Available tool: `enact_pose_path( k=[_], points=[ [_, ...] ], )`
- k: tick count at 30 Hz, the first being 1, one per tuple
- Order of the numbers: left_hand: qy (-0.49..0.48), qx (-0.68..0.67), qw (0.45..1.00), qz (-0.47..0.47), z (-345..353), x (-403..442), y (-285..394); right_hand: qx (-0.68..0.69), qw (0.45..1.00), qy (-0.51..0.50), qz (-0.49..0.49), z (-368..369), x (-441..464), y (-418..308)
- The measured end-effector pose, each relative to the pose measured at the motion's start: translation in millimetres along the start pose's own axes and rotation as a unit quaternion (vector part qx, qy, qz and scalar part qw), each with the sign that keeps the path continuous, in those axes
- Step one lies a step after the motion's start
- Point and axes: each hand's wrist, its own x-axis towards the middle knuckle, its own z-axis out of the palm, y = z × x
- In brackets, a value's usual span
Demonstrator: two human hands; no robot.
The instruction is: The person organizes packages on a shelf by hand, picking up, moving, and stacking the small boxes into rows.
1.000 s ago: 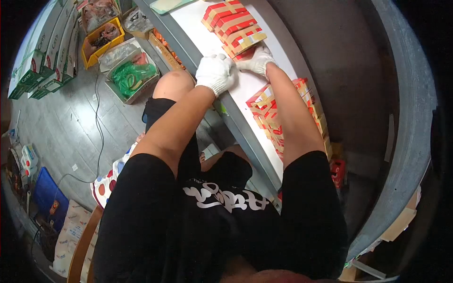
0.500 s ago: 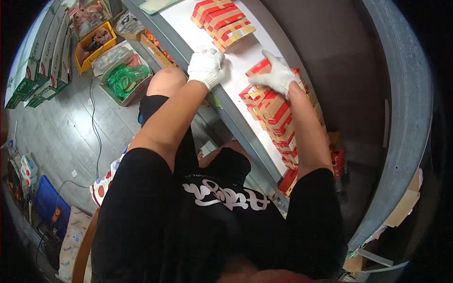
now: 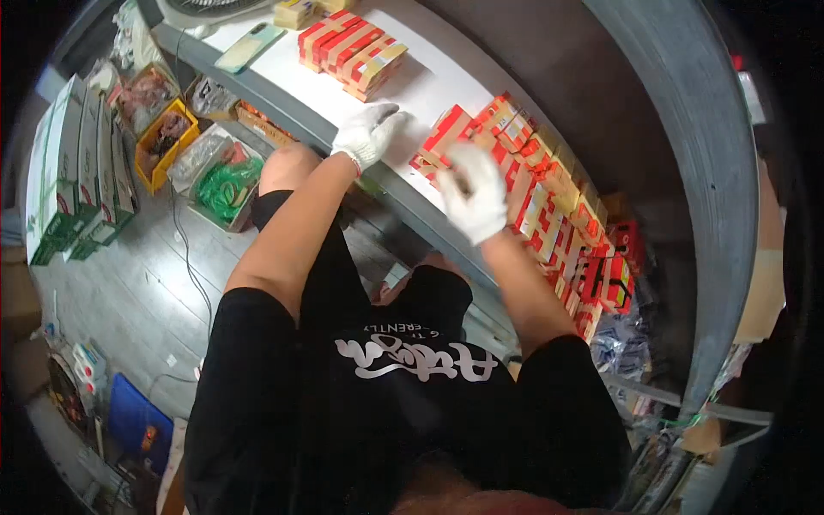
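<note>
My left hand (image 3: 367,137), in a white knit glove, hovers at the near edge of the white tabletop (image 3: 283,79). Its thumb and fingers are apart, and no object shows in it. Lying beyond it is a small stack of red-and-tan cartons (image 3: 352,51). My right hand (image 3: 476,196), gloved the same way and slightly blurred, is over the near side of a long bank of red-and-tan cartons (image 3: 542,215). A gap shows between its thumb and fingers, with nothing visible held. One red carton (image 3: 448,129) lies at the bank's left end, just past the fingertips.
A phone (image 3: 250,48) and a fan (image 3: 210,7) are at the table's far left. Floor bins include a yellow crate (image 3: 166,144) and a box with green plastic (image 3: 225,190). Long white-green boxes (image 3: 64,172) stand left. A grey metal beam (image 3: 687,172) curves along the right.
My right hand has come off the carton it was touching and drawn back toward me. My left hand's fingers have loosened from a curled shape. The camera view has shifted, showing more cartons.
</note>
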Motion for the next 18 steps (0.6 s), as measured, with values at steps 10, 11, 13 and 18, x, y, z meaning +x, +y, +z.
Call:
enact_pose_path(
  k=[10,11,13,18],
  points=[
    [-0.198,-0.334,0.900,-0.196,80,61,51,-0.054,0.965,-0.249,-0.071,-11,-112,58],
    [-0.214,-0.357,0.887,-0.202,67,51,77,-0.067,0.957,-0.273,-0.072,-7,-113,58],
    [-0.242,-0.339,0.889,-0.190,73,61,69,-0.050,0.958,-0.272,-0.070,3,-110,62],
    [-0.200,-0.442,0.866,-0.124,110,67,24,-0.035,0.954,-0.293,-0.051,4,-99,59]
  ],
)
